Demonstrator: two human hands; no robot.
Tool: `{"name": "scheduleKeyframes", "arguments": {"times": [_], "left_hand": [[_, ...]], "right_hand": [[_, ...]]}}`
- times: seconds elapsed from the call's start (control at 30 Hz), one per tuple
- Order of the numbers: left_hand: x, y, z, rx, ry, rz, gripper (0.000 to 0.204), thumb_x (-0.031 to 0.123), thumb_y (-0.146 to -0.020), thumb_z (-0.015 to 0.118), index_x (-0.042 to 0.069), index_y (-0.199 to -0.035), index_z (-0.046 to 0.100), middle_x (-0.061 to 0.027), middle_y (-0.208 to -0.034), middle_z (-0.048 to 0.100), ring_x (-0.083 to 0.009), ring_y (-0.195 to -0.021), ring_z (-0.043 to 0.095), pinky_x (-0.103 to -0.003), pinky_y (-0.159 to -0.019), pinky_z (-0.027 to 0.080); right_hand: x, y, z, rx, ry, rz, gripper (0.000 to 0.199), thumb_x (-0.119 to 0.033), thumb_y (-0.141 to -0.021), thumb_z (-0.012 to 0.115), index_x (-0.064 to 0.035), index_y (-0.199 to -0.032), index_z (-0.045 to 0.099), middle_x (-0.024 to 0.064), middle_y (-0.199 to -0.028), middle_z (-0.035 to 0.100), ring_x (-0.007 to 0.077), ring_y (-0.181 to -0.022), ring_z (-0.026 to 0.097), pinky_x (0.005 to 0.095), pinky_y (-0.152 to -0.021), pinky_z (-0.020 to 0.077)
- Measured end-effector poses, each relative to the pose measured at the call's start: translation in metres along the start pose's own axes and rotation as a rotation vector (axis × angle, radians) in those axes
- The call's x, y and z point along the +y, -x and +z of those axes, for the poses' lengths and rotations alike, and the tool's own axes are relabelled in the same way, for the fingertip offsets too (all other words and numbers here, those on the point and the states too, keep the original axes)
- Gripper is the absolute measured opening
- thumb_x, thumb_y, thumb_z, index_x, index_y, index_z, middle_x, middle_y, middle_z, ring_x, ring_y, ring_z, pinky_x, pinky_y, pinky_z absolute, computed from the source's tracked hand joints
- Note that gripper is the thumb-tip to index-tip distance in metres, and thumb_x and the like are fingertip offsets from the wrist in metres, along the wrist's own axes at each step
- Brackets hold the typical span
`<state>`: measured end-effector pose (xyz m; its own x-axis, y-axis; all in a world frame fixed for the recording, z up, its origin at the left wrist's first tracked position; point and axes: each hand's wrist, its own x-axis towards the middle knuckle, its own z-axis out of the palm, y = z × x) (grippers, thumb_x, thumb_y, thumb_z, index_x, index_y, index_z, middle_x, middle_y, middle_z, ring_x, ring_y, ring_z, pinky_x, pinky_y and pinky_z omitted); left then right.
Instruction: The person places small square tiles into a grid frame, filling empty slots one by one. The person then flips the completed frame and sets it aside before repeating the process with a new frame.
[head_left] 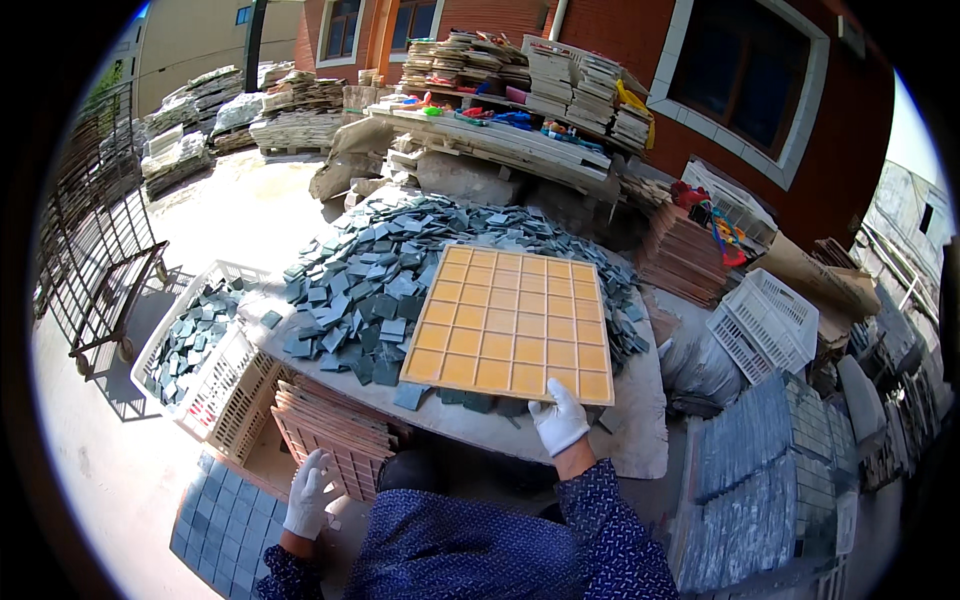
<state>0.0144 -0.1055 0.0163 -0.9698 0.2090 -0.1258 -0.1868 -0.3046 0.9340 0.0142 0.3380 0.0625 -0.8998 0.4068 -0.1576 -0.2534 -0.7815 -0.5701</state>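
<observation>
We see the square orange plastic grid tray (510, 322) lying on the grey stone desk (640, 440), partly over a heap of small grey-green square tiles (365, 280). Our white-gloved right hand (560, 420) grips its near edge. Our gloved left hand (308, 495) hangs released, fingers spread, beside a stack of brown trays (335, 425) below the desk, near a white plastic crate (215, 385).

Sunlit yard, red brick wall (700, 60), white-framed window (745, 70), concrete ground (90, 450)
</observation>
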Motion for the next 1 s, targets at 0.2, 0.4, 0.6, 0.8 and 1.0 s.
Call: {"name": "scheduleKeyframes", "arguments": {"times": [0.2,0.4,0.6,0.8,1.0], "left_hand": [[0.006,-0.005,0.134,-0.333,-0.135,-0.163,0.051,0.027,-0.093,0.059,-0.005,-0.131,0.047,-0.0085,-0.121,0.059,-0.0129,-0.109,0.055,-0.028,-0.090,0.047],[-0.008,0.047,0.092,-0.369,-0.312,-0.184,0.041,0.018,-0.090,0.055,-0.008,-0.122,0.057,-0.0073,-0.108,0.066,-0.0128,-0.096,0.059,-0.027,-0.085,0.048],[-0.033,0.039,0.087,-0.333,-0.335,-0.171,0.039,0.017,-0.090,0.056,-0.007,-0.120,0.059,-0.0072,-0.108,0.066,-0.0116,-0.097,0.059,-0.026,-0.085,0.048],[-0.074,-0.005,0.081,-0.307,-0.649,0.009,0.034,0.021,-0.091,0.058,-0.003,-0.115,0.061,-0.0128,-0.101,0.068,-0.0165,-0.094,0.062,-0.028,-0.082,0.048],[0.001,-0.107,0.132,-0.240,-1.269,0.630,0.068,0.041,-0.076,0.073,-0.001,-0.125,0.052,-0.0185,-0.122,0.057,-0.0348,-0.114,0.055,-0.042,-0.094,0.045]], "right_hand": [[0.025,0.228,-0.069,-0.196,1.724,-0.962,0.042,-0.023,-0.090,0.063,-0.0064,-0.126,0.052,0.0196,-0.111,0.065,0.0359,-0.101,0.064,0.0438,-0.085,0.0516],[-0.003,0.326,-0.092,0.015,1.241,0.019,0.039,-0.020,-0.089,0.059,-0.0041,-0.125,0.053,0.0194,-0.107,0.064,0.0360,-0.099,0.062,0.0428,-0.080,0.0520],[-0.009,0.336,-0.099,0.053,1.355,-0.016,0.038,-0.018,-0.089,0.056,-0.0018,-0.123,0.054,0.0192,-0.103,0.063,0.0362,-0.096,0.061,0.0417,-0.075,0.0525],[-0.012,0.275,-0.116,0.493,0.751,0.595,0.039,-0.014,-0.085,0.057,-0.0045,-0.122,0.055,0.0192,-0.115,0.055,0.0287,-0.095,0.063,0.0411,-0.084,0.0549],[-0.077,0.130,-0.088,0.131,1.811,0.241,0.049,-0.033,-0.084,0.070,-0.0095,-0.123,0.053,0.0207,-0.099,0.067,0.0398,-0.091,0.065,0.0440,-0.080,0.0522]]}}
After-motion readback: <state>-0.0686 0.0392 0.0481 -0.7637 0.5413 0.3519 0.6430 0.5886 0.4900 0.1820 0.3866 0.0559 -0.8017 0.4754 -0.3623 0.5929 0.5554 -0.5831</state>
